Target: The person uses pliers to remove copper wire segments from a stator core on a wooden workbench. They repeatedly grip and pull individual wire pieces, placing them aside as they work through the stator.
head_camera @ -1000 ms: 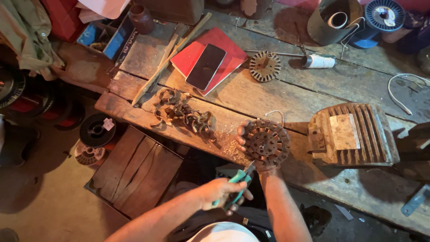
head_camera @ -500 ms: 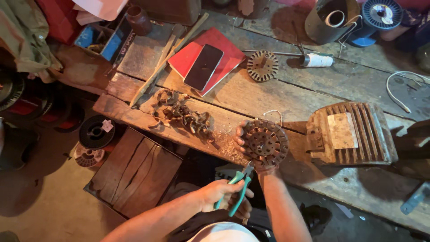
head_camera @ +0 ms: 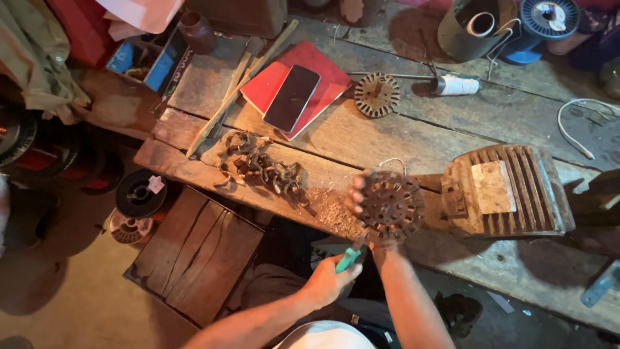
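Wooden workbench [head_camera: 529, 116] runs from 10 o'clock to 4 o'clock, planks bare and worn. Finned grey motor housing [head_camera: 507, 190] at 3 o'clock on the bench, pale square label plate on top. Dark wooden crate [head_camera: 197, 252] at 8 o'clock, on the floor below the bench edge. Red notebook [head_camera: 274, 84] at 12 o'clock, black phone [head_camera: 292, 98] lying flat on its cover. Grey metal can [head_camera: 466, 29] at 1 o'clock; blue wire spool [head_camera: 549, 18] just beside it, round pale label on its top face. Black spool [head_camera: 141, 192] at 9 o'clock on the floor, small white tag on it. Blue box [head_camera: 165, 61] at 11 o'clock.

Rusty round stator core [head_camera: 389, 207] sits centre, at the near bench edge, just left of the housing. Right hand [head_camera: 361, 194] clamped around its rim, fingers wrapping the left side. Left hand [head_camera: 326, 282] at 6 o'clock, closed on the green-handled pliers [head_camera: 350, 255], tip up against the core's underside. Hands apart, bridged by the tool.

Pile of pulled copper windings [head_camera: 265, 168] at 10 o'clock from the core. Second toothed disc [head_camera: 376, 94] at 12 o'clock, flat on the bench. White tape roll [head_camera: 455, 85] near it.
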